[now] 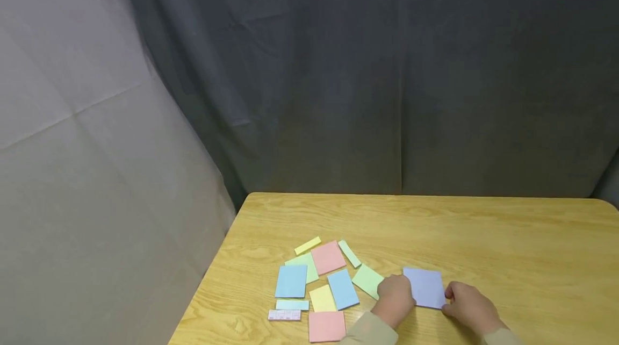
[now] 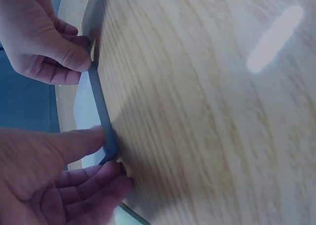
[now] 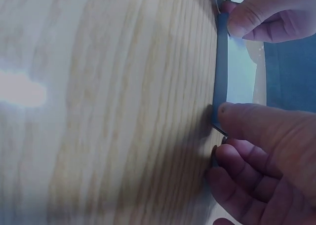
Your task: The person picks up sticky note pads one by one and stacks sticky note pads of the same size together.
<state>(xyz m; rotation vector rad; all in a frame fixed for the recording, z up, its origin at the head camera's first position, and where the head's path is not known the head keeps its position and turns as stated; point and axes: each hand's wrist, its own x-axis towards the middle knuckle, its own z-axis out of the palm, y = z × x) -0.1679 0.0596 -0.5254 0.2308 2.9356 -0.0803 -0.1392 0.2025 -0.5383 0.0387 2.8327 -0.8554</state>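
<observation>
Lavender pad (image 1: 425, 286) sits on the table (image 1: 546, 259), left hand (image 1: 394, 296) pinching its near-left corner and right hand (image 1: 470, 306) its near-right, both grips closed down on the pad's edge. Even, light pressure at both corners should, I judge, keep it from twisting or bending. No brand or label is legible; the printed strip (image 1: 284, 315) well left of the pad carries marks too small to read.

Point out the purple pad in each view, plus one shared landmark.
Head: purple pad, lower right.
Left wrist: pad, left side, dark-edged.
Right wrist: pad, upper right, dark-edged.
Shared landmark: left hand, at the pad's left edge in head, lower left in left wrist, top right in right wrist.
</observation>
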